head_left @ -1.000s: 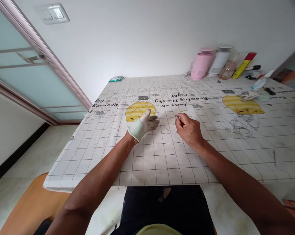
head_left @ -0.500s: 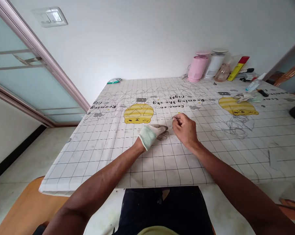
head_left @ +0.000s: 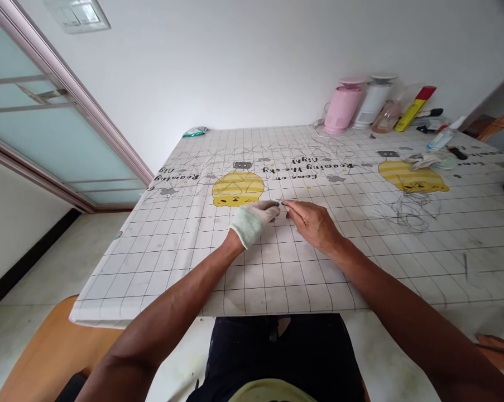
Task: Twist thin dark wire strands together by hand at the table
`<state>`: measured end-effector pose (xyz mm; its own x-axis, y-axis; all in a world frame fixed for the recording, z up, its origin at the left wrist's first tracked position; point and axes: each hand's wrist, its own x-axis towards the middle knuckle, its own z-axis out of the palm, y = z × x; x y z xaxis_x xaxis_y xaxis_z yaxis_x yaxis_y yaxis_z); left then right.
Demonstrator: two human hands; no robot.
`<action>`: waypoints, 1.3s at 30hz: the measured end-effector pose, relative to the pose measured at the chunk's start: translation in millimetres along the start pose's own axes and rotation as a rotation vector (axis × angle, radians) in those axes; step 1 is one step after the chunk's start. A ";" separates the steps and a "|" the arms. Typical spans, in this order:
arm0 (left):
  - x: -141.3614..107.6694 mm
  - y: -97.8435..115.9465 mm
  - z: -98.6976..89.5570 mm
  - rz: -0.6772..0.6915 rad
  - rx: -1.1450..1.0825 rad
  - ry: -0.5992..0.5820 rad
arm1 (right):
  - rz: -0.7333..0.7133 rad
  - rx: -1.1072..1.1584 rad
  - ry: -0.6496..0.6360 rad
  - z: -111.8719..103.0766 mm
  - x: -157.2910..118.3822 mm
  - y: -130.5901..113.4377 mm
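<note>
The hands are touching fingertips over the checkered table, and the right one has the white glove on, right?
Not quite. In the head view the white glove is on the left hand; the right hand is bare. The rest holds: their fingertips meet over the checkered table.

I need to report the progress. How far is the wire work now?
Done: nothing finished shows. In hand: the gloved left hand and bare right hand meet fingertip to fingertip on a thin wire piece, barely visible. Left: a loose wire tangle lies untouched on the tablecloth.
</note>
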<state>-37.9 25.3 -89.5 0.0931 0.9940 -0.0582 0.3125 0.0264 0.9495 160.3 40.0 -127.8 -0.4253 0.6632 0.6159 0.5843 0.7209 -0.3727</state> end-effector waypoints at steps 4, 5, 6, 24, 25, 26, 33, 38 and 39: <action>-1.7 1.4 -4.3 0.070 -0.048 0.049 | -0.008 0.053 -0.045 -3.0 0.0 -4.7; -1.7 1.3 -4.4 0.074 -0.057 0.045 | -0.003 0.064 -0.066 -3.9 0.3 -6.5; -1.7 1.1 -4.2 0.076 -0.070 0.044 | 0.007 0.081 -0.090 -4.9 0.7 -8.4; -0.2 4.5 1.5 -0.036 -0.144 0.031 | -0.043 -0.175 -0.189 0.7 -4.9 -15.1; 0.1 4.7 1.9 -0.046 -0.150 0.035 | -0.066 -0.213 -0.184 1.0 -5.1 -15.6; 0.0 5.0 2.2 -0.054 -0.155 0.036 | -0.088 -0.237 -0.178 1.4 -5.2 -16.1; -2.6 4.4 -2.1 -0.069 -0.166 -0.033 | -0.123 -0.229 -0.139 7.9 -7.3 -16.3; 0.0 3.1 -4.6 -0.089 -0.279 -0.071 | 0.051 -0.080 -0.124 7.7 -7.9 -16.6; 0.2 3.6 -5.0 -0.093 -0.286 -0.064 | 0.077 -0.045 -0.109 6.7 -7.7 -16.8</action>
<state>-41.5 26.1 -84.6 0.1383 0.9774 -0.1596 0.0450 0.1548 0.9869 149.2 24.2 -131.0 -0.4493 0.7356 0.5070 0.6471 0.6592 -0.3830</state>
